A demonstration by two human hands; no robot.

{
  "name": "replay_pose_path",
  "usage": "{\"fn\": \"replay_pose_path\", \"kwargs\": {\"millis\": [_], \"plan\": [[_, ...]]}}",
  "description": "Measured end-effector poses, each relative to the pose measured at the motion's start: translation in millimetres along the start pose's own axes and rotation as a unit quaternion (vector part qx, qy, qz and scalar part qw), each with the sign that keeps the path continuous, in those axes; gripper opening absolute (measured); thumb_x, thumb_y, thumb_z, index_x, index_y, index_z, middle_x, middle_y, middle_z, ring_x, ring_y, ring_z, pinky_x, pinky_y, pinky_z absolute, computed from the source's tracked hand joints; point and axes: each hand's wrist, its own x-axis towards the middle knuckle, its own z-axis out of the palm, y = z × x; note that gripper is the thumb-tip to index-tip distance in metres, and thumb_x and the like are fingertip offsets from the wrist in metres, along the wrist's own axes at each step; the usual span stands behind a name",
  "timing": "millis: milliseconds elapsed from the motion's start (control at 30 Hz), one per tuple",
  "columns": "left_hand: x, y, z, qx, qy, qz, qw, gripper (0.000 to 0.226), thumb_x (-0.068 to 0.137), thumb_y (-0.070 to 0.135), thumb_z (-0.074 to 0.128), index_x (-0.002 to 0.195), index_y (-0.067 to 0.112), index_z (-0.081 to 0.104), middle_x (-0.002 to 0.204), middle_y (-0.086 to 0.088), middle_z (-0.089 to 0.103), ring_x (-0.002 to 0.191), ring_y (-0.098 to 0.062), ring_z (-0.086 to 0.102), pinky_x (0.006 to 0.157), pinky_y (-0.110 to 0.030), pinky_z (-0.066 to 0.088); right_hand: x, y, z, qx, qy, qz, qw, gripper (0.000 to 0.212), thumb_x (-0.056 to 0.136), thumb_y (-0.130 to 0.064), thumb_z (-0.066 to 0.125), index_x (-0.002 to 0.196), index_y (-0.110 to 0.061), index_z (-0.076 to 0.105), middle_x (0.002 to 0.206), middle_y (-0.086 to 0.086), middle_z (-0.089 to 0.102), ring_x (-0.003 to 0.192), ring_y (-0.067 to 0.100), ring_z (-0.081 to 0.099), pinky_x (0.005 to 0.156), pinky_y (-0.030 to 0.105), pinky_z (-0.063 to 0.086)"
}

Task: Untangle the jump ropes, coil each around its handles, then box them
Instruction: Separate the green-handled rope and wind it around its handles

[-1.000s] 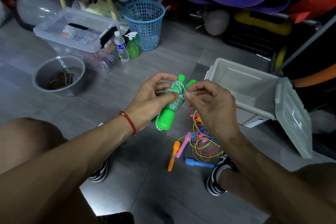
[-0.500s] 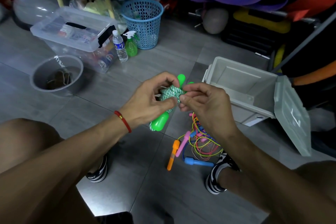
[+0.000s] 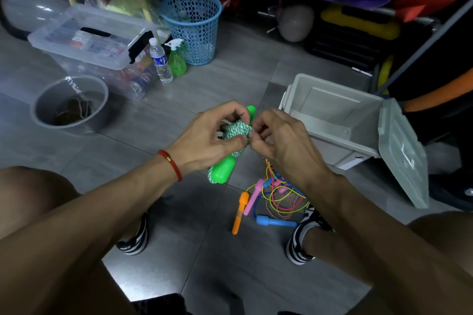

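- Both hands grasp one green jump rope in mid-air above the floor: the left hand (image 3: 204,140) curls round its paired green handles (image 3: 222,170) and the wound green-white cord (image 3: 236,130), while the right hand (image 3: 284,146) pinches the cord at the top of the coil.
- Step in hand, as I judge it: finishing the coil on this rope, probably tucking the loose end.
- Next move likely calls for securing that end so the wraps hold, then carrying the bundle right to the open grey box (image 3: 330,120), whose lid (image 3: 401,151) hangs open and whose inside shows no rope.
- Count: one rope in hand; one tangled pile (image 3: 279,194) on the floor between the shoes.
- In the pile I see one orange handle (image 3: 239,212), one pink handle (image 3: 253,197), one blue handle (image 3: 275,221); further handles may be hidden.
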Motion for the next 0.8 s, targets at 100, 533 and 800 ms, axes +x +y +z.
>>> {"fn": "replay_pose_path", "kwargs": {"millis": [100,533,800], "plan": [[-2,-2,1,0.001,-0.004,0.000,1.000,0.022,0.082,0.015,0.072,0.101,0.016,0.060,0.094,-0.001,0.064,0.090,-0.024,0.062,0.086,-0.047,0.053,2,3,-5,0.040,-0.040,0.010,0.998,0.010,0.093,-0.017,0.069,0.096,-0.009,0.065,0.086,0.002,0.064,0.071,0.011,0.064,0.069,0.026,0.054],[-8,-4,7,0.052,-0.017,-0.008,0.998,0.026,0.079,0.024,0.073,0.102,0.027,0.061,0.093,0.005,0.064,0.092,-0.020,0.064,0.085,-0.046,0.055,1,7,-4,0.061,-0.048,0.051,0.996,0.015,0.079,-0.017,0.077,0.086,-0.015,0.064,0.069,-0.002,0.067,0.063,0.012,0.063,0.063,0.029,0.054],[2,-10,10,0.024,-0.026,-0.043,0.998,0.027,0.078,0.031,0.073,0.102,0.030,0.062,0.092,0.011,0.063,0.095,-0.019,0.065,0.087,-0.048,0.056,4,6,3,0.054,-0.039,0.139,0.988,0.006,0.081,-0.017,0.064,0.087,-0.016,0.063,0.058,0.000,0.069,0.063,0.015,0.069,0.076,0.031,0.056]]}}
